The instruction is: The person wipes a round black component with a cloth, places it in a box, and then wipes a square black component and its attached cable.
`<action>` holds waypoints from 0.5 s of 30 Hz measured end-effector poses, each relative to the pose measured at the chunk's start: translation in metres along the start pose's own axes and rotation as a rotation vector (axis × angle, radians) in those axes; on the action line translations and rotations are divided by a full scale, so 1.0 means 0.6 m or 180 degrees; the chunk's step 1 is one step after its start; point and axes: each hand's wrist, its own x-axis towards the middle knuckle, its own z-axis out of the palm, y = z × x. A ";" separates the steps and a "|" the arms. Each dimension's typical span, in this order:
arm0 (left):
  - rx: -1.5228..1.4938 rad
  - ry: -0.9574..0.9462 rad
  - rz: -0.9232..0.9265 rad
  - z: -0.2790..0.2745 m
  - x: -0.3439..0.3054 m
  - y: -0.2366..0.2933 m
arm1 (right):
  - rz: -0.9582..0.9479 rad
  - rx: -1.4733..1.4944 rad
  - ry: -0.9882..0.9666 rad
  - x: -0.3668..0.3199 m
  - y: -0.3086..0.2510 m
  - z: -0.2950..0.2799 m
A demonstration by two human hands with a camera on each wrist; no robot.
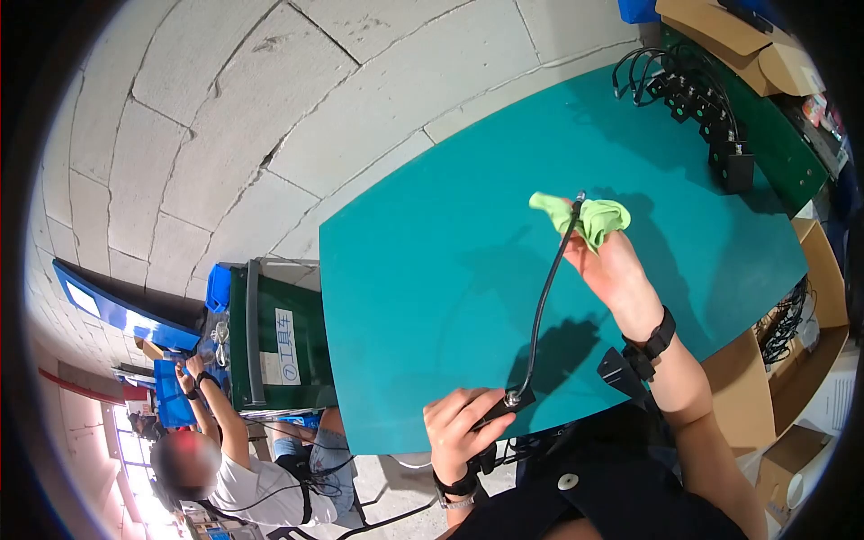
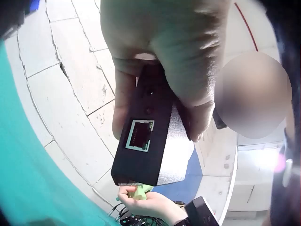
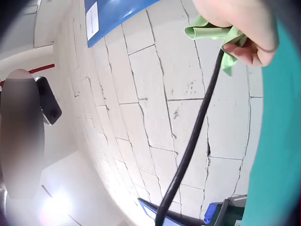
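Note:
My left hand [image 1: 454, 434] grips a small black box with a network socket [image 2: 162, 127], fingers on one side and thumb on the other. From the box's top end a black cable [image 1: 538, 315] rises in a gentle curve toward my right hand [image 1: 621, 277]. There, a light green cloth [image 1: 605, 220] is bunched around the cable's upper part, pinched between fingers and thumb. The cable's metal tip sticks out past the cloth. Both hands are above the green table [image 1: 432, 297].
Several black boxes with cables [image 1: 733, 166] stand at the table's far right corner. Open cardboard boxes [image 1: 738, 387] sit at the right edge. A dark green bin [image 1: 297, 337] adjoins the table's left side, and another person [image 1: 261, 477] works beyond it.

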 end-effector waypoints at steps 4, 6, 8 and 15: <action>-0.0144 -0.0133 -0.0119 -0.001 -0.008 -0.001 | -0.0227 0.0059 0.0085 0.001 -0.016 0.000; -0.0172 -0.0164 -0.0198 0.000 -0.009 -0.001 | -0.0262 0.0149 0.0140 0.016 -0.019 -0.024; -0.0365 -0.0015 -0.0223 0.000 -0.010 -0.002 | -0.0562 0.0065 0.0018 0.021 -0.024 -0.039; -0.0767 0.0433 -0.0256 0.000 -0.020 -0.017 | -0.0982 -0.1651 0.0153 -0.006 -0.039 -0.023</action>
